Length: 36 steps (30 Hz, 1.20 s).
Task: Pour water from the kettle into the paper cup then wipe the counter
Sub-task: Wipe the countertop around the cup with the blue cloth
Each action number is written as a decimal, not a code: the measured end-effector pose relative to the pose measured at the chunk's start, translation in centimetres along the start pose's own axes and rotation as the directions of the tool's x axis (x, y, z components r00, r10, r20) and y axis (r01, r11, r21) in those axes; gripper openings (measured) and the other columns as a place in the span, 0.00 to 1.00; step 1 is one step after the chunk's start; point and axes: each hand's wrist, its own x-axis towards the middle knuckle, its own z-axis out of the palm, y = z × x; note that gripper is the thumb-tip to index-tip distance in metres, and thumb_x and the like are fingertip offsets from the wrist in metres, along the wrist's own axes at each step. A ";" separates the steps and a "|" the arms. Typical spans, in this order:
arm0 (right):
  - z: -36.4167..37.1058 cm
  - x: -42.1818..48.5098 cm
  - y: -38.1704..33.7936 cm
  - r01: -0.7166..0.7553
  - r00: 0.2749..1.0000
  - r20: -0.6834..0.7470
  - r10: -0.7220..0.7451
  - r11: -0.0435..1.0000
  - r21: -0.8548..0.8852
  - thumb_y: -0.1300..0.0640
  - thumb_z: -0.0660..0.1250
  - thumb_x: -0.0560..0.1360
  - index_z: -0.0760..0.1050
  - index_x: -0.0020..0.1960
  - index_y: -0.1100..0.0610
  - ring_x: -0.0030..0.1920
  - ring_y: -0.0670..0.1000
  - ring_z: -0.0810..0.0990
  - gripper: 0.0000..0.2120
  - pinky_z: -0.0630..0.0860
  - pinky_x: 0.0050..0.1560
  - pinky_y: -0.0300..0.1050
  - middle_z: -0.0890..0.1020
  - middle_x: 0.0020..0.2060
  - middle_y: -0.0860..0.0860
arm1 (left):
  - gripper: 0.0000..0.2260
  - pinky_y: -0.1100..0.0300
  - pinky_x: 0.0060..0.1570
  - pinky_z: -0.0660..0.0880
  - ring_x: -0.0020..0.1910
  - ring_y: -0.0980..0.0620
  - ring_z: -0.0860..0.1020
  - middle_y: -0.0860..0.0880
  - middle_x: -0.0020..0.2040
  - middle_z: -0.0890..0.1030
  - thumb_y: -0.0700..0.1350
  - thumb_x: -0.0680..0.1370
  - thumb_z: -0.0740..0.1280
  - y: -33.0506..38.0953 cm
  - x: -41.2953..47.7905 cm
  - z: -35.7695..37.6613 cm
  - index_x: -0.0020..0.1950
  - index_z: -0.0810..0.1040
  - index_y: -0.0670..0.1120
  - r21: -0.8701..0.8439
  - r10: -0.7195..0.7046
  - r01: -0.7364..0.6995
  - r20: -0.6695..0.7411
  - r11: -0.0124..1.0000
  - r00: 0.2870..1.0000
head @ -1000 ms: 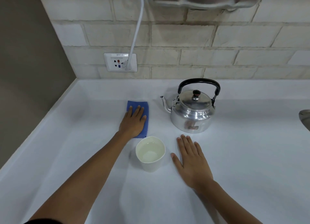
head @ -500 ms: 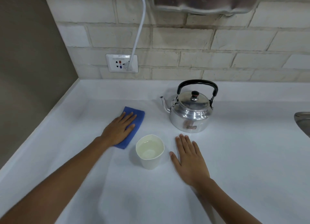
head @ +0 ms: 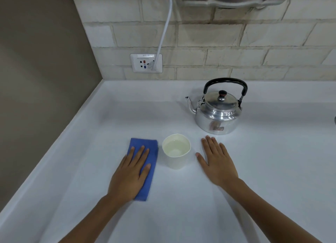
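Blue cloth [head: 145, 162] pinned flat under the left hand [head: 130, 175], fingers spread wide, palm pressing down, nothing gripped. Right hand [head: 217, 163] lies open too, flat on the white counter [head: 272, 170], empty. Between them stands the paper cup [head: 176, 152], water inside, just beside the cloth's edge. Behind the right hand sits the metal kettle [head: 218, 113], upright, lid on, spout pointing left. Wall socket [head: 146, 63] beyond, white cable [head: 164, 29] plugged in.

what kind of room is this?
Most likely a kitchen: a white counter against a brick-tile wall, a metal kettle standing on it, a wall socket with a cord plugged in above.
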 end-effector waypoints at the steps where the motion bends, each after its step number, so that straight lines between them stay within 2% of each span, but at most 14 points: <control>1: 0.0 0.0 -0.1 -0.003 1.000 -0.003 0.003 1.000 -0.008 0.40 0.41 0.78 0.41 0.75 0.54 0.76 0.48 0.41 0.31 0.38 0.74 0.45 0.46 0.77 0.50 | 0.30 0.63 0.71 0.43 0.73 0.59 0.38 0.61 0.74 0.43 0.66 0.73 0.35 -0.7 -0.9 0.0 0.73 0.40 0.56 -0.004 -0.003 0.003 0.007 1.000 1.000; 5: 0.1 0.0 -0.2 -0.014 1.000 -0.006 0.014 1.000 -0.007 0.41 0.42 0.78 0.41 0.75 0.54 0.76 0.48 0.42 0.30 0.38 0.74 0.46 0.46 0.77 0.50 | 0.27 0.60 0.73 0.45 0.74 0.57 0.40 0.59 0.75 0.45 0.63 0.77 0.41 -1.6 1.5 -0.3 0.74 0.42 0.55 0.005 -0.008 0.009 -0.009 1.000 1.000; 7: 0.0 0.0 -0.3 -0.017 1.000 -0.003 0.017 1.000 -0.003 0.41 0.43 0.78 0.42 0.75 0.54 0.76 0.48 0.42 0.30 0.39 0.75 0.46 0.47 0.77 0.50 | 0.25 0.55 0.74 0.48 0.76 0.52 0.43 0.54 0.77 0.47 0.57 0.80 0.46 -1.3 4.4 -0.2 0.75 0.45 0.52 0.037 -0.092 0.092 -0.007 0.995 0.996; 10: -0.1 0.0 -0.3 -0.017 1.000 0.001 0.017 1.000 -0.001 0.41 0.43 0.78 0.43 0.75 0.54 0.76 0.49 0.43 0.30 0.40 0.75 0.47 0.48 0.77 0.50 | 0.25 0.52 0.74 0.47 0.76 0.47 0.45 0.50 0.78 0.48 0.54 0.81 0.47 -0.2 6.9 -0.1 0.76 0.46 0.49 0.061 -0.194 0.193 0.002 0.979 0.981; 13: -0.1 0.0 -0.2 -0.014 1.000 0.001 0.014 1.000 0.001 0.41 0.43 0.78 0.44 0.75 0.54 0.76 0.48 0.43 0.30 0.41 0.75 0.47 0.48 0.77 0.51 | 0.24 0.53 0.74 0.45 0.76 0.46 0.44 0.49 0.78 0.48 0.54 0.81 0.46 1.5 6.0 0.4 0.76 0.45 0.49 0.032 -0.216 0.216 -0.002 0.976 0.976; 15: -0.1 -0.1 -0.2 -0.015 1.000 0.002 0.015 1.000 0.007 0.41 0.44 0.78 0.44 0.75 0.54 0.76 0.48 0.43 0.30 0.41 0.75 0.47 0.49 0.77 0.51 | 0.25 0.54 0.73 0.44 0.76 0.48 0.43 0.51 0.78 0.47 0.55 0.81 0.46 2.4 3.2 0.8 0.75 0.45 0.50 0.022 -0.178 0.178 -0.007 0.984 0.984; 18: -0.1 -0.2 -0.2 -0.011 1.000 -0.003 0.011 1.000 0.001 0.42 0.44 0.79 0.44 0.75 0.55 0.76 0.49 0.44 0.30 0.41 0.75 0.47 0.49 0.77 0.51 | 0.25 0.61 0.72 0.40 0.76 0.52 0.42 0.57 0.76 0.44 0.59 0.80 0.44 3.2 -2.9 1.0 0.74 0.42 0.54 0.005 -0.039 0.040 -0.034 0.999 0.999; 21: -0.1 -0.3 -0.1 -0.009 1.000 0.004 0.009 1.000 0.001 0.42 0.44 0.79 0.44 0.75 0.55 0.76 0.49 0.44 0.29 0.41 0.75 0.47 0.49 0.77 0.51 | 0.26 0.65 0.71 0.40 0.75 0.51 0.47 0.58 0.74 0.51 0.62 0.78 0.42 1.9 -7.6 -0.2 0.74 0.49 0.54 0.008 0.065 -0.065 -0.019 0.998 0.998; 23: -0.1 -0.3 0.0 -0.007 1.000 0.012 0.007 1.000 0.003 0.42 0.44 0.79 0.44 0.75 0.55 0.76 0.49 0.43 0.30 0.40 0.75 0.47 0.49 0.77 0.51 | 0.30 0.66 0.70 0.42 0.75 0.52 0.47 0.57 0.74 0.50 0.65 0.75 0.38 -0.2 -7.9 -1.2 0.74 0.48 0.53 0.029 0.061 -0.061 -0.017 0.998 0.998; 25: -0.1 -0.2 0.0 -0.007 1.000 0.015 0.007 1.000 0.000 0.41 0.44 0.79 0.44 0.75 0.55 0.76 0.49 0.43 0.30 0.40 0.75 0.47 0.48 0.77 0.51 | 0.32 0.62 0.72 0.46 0.75 0.53 0.45 0.57 0.74 0.47 0.67 0.74 0.37 -2.8 -6.3 -2.0 0.74 0.46 0.52 0.012 -0.037 0.037 -0.006 0.999 0.999; 29: -0.1 -0.3 -0.1 -0.007 1.000 0.014 0.007 1.000 -0.002 0.42 0.44 0.79 0.44 0.75 0.55 0.76 0.49 0.43 0.30 0.40 0.75 0.47 0.48 0.77 0.51 | 0.25 0.53 0.74 0.50 0.76 0.49 0.45 0.51 0.78 0.47 0.55 0.80 0.47 -4.5 -2.2 -1.8 0.75 0.45 0.50 0.070 -0.257 0.256 0.015 0.964 0.966; 32: -0.1 -0.2 -0.1 -0.004 1.000 0.014 0.004 1.000 -0.009 0.42 0.44 0.79 0.44 0.75 0.56 0.76 0.50 0.44 0.30 0.41 0.76 0.48 0.49 0.77 0.52 | 0.24 0.50 0.74 0.50 0.76 0.44 0.44 0.47 0.78 0.47 0.52 0.81 0.47 -1.7 -2.0 -0.8 0.75 0.45 0.48 0.124 -0.311 0.311 -0.015 0.942 0.950; 34: 0.0 -0.2 -0.1 -0.005 1.000 0.011 0.005 1.000 -0.019 0.43 0.45 0.79 0.45 0.75 0.56 0.76 0.50 0.45 0.30 0.42 0.76 0.48 0.49 0.77 0.52 | 0.24 0.49 0.73 0.54 0.75 0.39 0.49 0.43 0.77 0.52 0.53 0.80 0.45 1.4 -3.4 -0.3 0.75 0.50 0.46 0.127 -0.281 0.284 -0.039 0.951 0.959; 36: 0.0 -0.2 -0.1 -0.005 1.000 0.005 0.005 1.000 -0.025 0.43 0.45 0.79 0.46 0.75 0.56 0.76 0.51 0.45 0.30 0.43 0.76 0.49 0.50 0.77 0.53 | 0.26 0.44 0.67 0.65 0.71 0.34 0.60 0.41 0.73 0.63 0.53 0.78 0.46 5.2 -5.5 -0.2 0.72 0.62 0.44 0.108 -0.211 0.215 -0.049 0.971 0.976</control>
